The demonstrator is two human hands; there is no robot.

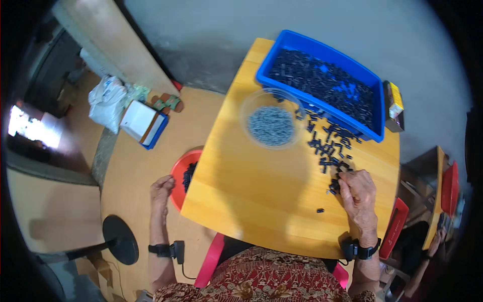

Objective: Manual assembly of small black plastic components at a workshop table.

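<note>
My right hand [358,194] rests at the near end of a loose spread of small black plastic pieces [327,147] on the table. Its fingers are curled down among them, and what they pinch is hidden. One lone black piece [320,210] lies to the left of that hand. Off the table's left edge, my left hand [162,188] is beside the rim of a red basin [177,194] with black pieces in it. Those fingers are bent together; anything between them is too small to make out. A clear round tub [271,126] of thin grey metal pins or screws stands mid-table.
A blue tray [322,105] heaped with black pieces sits at the table's [251,201] far side, a yellow box [395,99] beside it. On the floor at left are a white bag [107,103], slippers [168,102] and a round black stand base [121,239]. Another person's hand [436,241] shows far right.
</note>
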